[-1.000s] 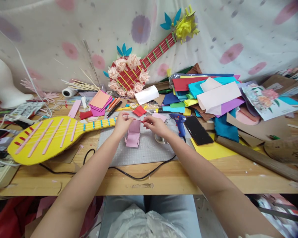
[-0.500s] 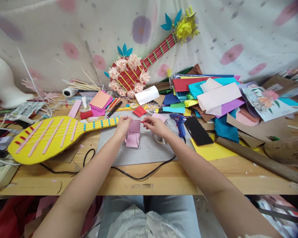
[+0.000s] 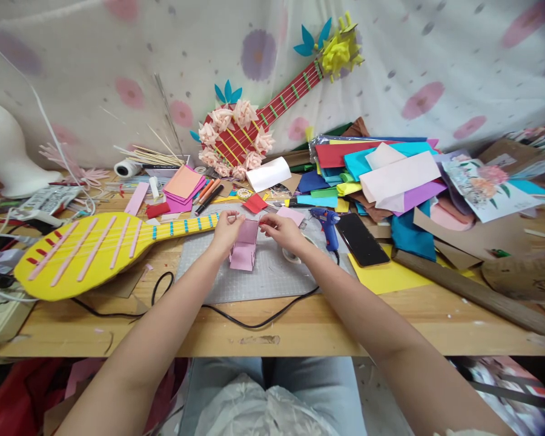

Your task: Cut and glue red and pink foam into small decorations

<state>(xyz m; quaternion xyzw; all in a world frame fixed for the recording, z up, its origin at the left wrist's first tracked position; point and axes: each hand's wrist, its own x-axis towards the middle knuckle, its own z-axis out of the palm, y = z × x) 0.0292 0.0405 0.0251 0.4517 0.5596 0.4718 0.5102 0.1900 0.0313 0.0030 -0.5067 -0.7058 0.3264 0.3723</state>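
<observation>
A small folded pink box-like piece [image 3: 243,254] stands upright over the cutting mat [image 3: 281,280], its back panel raised. My left hand [image 3: 228,230] is closed on the left side of that panel, thumb and fingertips pinched at its upper edge. At the panel's right edge, my right hand [image 3: 280,231] pinches a small red strip, only a bit of which shows between the fingertips. Behind the hands lies a red paper square [image 3: 255,203]. A roll of tape [image 3: 292,257] sits partly under my right wrist.
A yellow cardboard lute [image 3: 91,254] lies at left. Right of the mat are a blue glue gun [image 3: 329,229], a black phone [image 3: 362,240] and a brown stick [image 3: 472,292]. A black cord [image 3: 254,327] crosses the front. A red flowered instrument [image 3: 240,136] leans behind.
My right hand has moved slightly left, bringing the red strip up to the pink piece's right edge. My left hand stays nearly in place.
</observation>
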